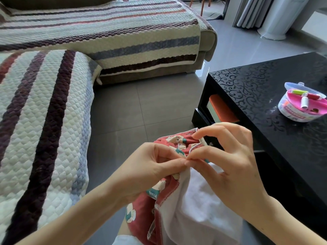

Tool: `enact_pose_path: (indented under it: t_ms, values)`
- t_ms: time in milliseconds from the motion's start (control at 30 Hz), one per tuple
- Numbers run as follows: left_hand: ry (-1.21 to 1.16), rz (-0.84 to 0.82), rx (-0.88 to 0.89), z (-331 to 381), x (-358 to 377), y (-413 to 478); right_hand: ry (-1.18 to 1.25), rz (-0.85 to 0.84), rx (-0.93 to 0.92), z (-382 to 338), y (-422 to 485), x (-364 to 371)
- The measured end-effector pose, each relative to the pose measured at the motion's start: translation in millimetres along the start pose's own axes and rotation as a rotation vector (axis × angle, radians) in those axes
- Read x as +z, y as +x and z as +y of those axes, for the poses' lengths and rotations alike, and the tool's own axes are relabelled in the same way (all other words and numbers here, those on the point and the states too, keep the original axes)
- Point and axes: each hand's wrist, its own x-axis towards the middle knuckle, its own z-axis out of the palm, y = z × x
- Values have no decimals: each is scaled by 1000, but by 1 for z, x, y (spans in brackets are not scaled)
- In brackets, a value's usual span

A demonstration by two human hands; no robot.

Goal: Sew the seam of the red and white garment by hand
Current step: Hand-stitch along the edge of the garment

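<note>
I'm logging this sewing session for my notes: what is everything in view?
garment: one, red print with white lining, bottom centre
sewing box: one, clear with pink tray, on table
thread spools: at least two, white and green, in sewing box
table: one, glossy black, right
orange box: one, orange, table's lower shelf
sofa covers: two, cream with dark stripes, left and top
left hand: one, pinches garment seam
right hand: one, pinches garment edge; needle not discernible
</note>
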Motion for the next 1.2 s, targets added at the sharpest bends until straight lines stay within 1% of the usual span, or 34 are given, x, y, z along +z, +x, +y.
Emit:
enact_pose_path:
  t_ms: [100,167,233,333,433,500,533,567,633,667,700,733,800,867,900,933,1000,1033,1067,1100,1133,1200]
  values:
    - [73,25,34,-2,2,0,33,-14,-173,-3,-1,2]
    - [109,22,31,-1,2,-2,71,-43,-224,-3,-4,4]
    - [138,6,31,1,4,-3,144,-40,-203,1,-6,6]
    - [170,10,36,4,5,-3,344,-13,-97,4,-8,11]
    - [350,147,6,-9,6,4,544,49,-36,-2,0,5]
    - [369,211,-86,-21,7,5,662,110,22,-3,14,-2]
    - [335,198,-120,-24,6,4,748,114,107,-1,22,-4]
    - [312,162,-136,-24,5,5,880,98,249,0,27,-6]
    - [258,119,-120,-20,0,4,1303,-25,628,9,35,-1]
    - [222,99,-107,-16,-3,3,1467,-88,805,18,36,2]
    - [182,75,-94,-13,-5,3,1543,-136,935,29,37,4]
    - [145,54,-88,-11,-8,2,1564,-169,1017,40,37,6]
    - [79,16,-96,-9,-13,-2,1483,-183,1056,70,39,13]
    - [55,-18,-112,-7,-17,-7,1272,-87,1046,108,41,24]
    - [56,-22,-122,-6,-21,-9,1134,-10,1062,132,41,28]
    - [52,-17,-132,-6,-24,-11,976,72,1077,156,40,31]
    - [20,-7,-147,-4,-28,-15,485,206,1089,197,35,29]
    - [1,-2,-150,-2,-28,-17,210,209,1094,212,31,27]
    - [-16,3,-155,-1,-27,-18,13,168,1096,221,28,26]
    - [-27,6,-166,1,-27,-20,-51,117,1068,215,30,29]
    - [-28,7,-172,2,-27,-21,14,63,997,200,35,31]
    - [-24,10,-183,4,-25,-20,320,-78,826,144,48,34]
